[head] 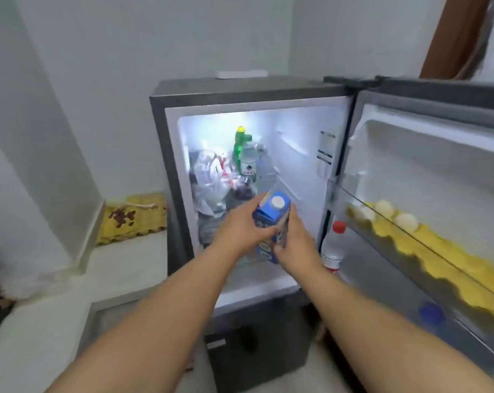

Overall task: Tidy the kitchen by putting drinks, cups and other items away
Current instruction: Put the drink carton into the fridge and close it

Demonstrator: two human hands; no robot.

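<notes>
A blue drink carton with a white round cap is held upright in front of the open fridge. My left hand grips its left side and my right hand grips its right side and bottom. The carton sits at the mouth of the lit fridge compartment, roughly level with the lower shelf. Inside, at the back left, stand a green bottle with a yellow cap and a clear water bottle, beside crumpled plastic bags.
The fridge door is swung open to the right; its shelf holds a yellow egg tray with a few white eggs. A red-capped clear bottle stands in the lower door rack. A yellow patterned cloth lies on the ledge at the left.
</notes>
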